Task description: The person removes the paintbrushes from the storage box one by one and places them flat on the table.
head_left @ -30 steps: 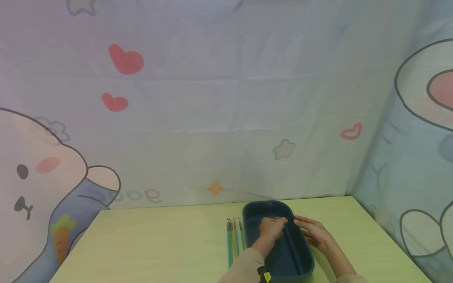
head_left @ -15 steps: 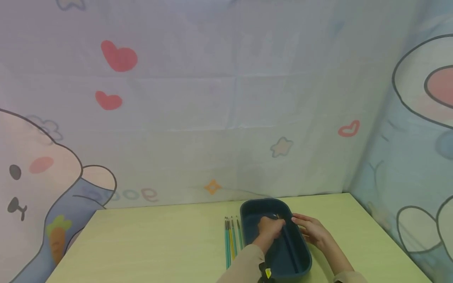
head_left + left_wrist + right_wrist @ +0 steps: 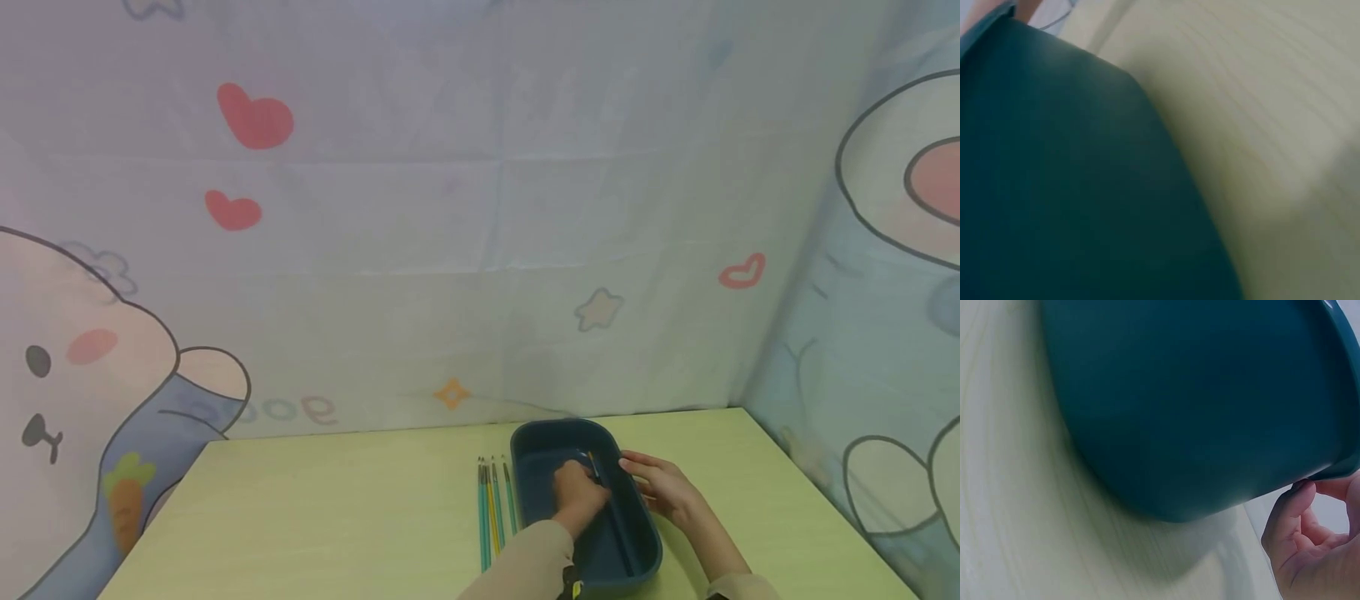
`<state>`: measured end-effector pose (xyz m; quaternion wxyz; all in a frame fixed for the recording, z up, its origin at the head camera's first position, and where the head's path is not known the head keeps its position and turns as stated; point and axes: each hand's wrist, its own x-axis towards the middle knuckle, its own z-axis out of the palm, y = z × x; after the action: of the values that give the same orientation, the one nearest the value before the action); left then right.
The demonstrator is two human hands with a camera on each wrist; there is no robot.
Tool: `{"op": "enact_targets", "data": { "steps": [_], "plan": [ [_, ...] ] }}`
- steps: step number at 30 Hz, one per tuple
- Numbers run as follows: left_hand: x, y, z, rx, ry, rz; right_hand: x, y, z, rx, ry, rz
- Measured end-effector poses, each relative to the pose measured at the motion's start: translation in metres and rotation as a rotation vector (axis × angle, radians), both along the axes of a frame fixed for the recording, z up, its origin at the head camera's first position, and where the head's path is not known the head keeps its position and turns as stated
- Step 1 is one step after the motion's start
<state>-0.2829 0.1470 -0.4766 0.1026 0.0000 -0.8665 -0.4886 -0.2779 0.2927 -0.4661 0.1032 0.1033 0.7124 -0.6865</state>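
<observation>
A dark blue rectangular box (image 3: 542, 433) with rounded corners and a lengthwise divider lies on the pale table. My left hand (image 3: 579, 493) reaches down inside it, with bent fingers whose tips are hidden. Just beyond that hand, a slim paintbrush (image 3: 592, 462) with an orange-brown tip shows by the divider; whether the fingers still hold it, I cannot tell. At the box's right side, my right hand (image 3: 666, 487) holds the rim, thumb against the outer wall in the right wrist view. Left of the box, several paintbrushes (image 3: 482, 508) with teal and yellow handles lie side by side.
The light wood-grain table (image 3: 322, 508) stretches left of the brushes and right of the box. A printed cloth backdrop (image 3: 390, 250) with hearts and cartoon animals hangs behind. The box's outer wall (image 3: 1085, 169) fills much of the left wrist view.
My left hand has shifted slightly toward me and right inside the box, and more of the paintbrush by the divider shows. The right hand stays at the rim.
</observation>
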Motion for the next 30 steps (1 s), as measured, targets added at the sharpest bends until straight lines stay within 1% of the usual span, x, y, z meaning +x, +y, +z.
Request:
{"op": "enact_targets", "data": {
  "steps": [5,8,12,14,16,20,23,26,30],
  "plan": [
    [0.0037,0.0016,-0.0012,-0.032,0.033,-0.024,0.0005,-0.0005,-0.0008,-0.006,0.001,-0.009],
    [0.0041,0.0024,-0.0009,-0.031,0.026,-0.027,0.0002,-0.0001,-0.0005,-0.01,0.001,-0.011],
    [0.0019,0.0039,-0.0012,-0.056,0.016,-0.021,-0.0001,0.0005,0.0009,-0.011,0.001,-0.009],
    [0.0014,0.0042,-0.0006,-0.086,0.02,-0.011,0.0,0.0004,0.001,-0.009,0.004,-0.007],
    [0.0026,0.0036,0.0023,-0.099,0.021,-0.007,0.0001,0.0,0.0008,-0.008,0.006,-0.007],
    [0.0043,0.0032,0.0053,-0.127,0.014,0.025,-0.0003,-0.0004,0.0008,-0.012,0.004,-0.003],
    [0.0024,0.004,0.0026,-0.147,0.022,0.049,-0.0001,-0.0011,0.0011,-0.011,-0.002,-0.009],
    [0.0015,0.0036,0.0008,-0.143,0.026,0.049,0.0005,-0.0011,0.0011,-0.008,0.0,-0.011],
    [0.0014,0.0015,0.0007,-0.099,0.008,0.042,0.0005,-0.0008,0.0001,-0.006,0.002,-0.012]
  ]
}}
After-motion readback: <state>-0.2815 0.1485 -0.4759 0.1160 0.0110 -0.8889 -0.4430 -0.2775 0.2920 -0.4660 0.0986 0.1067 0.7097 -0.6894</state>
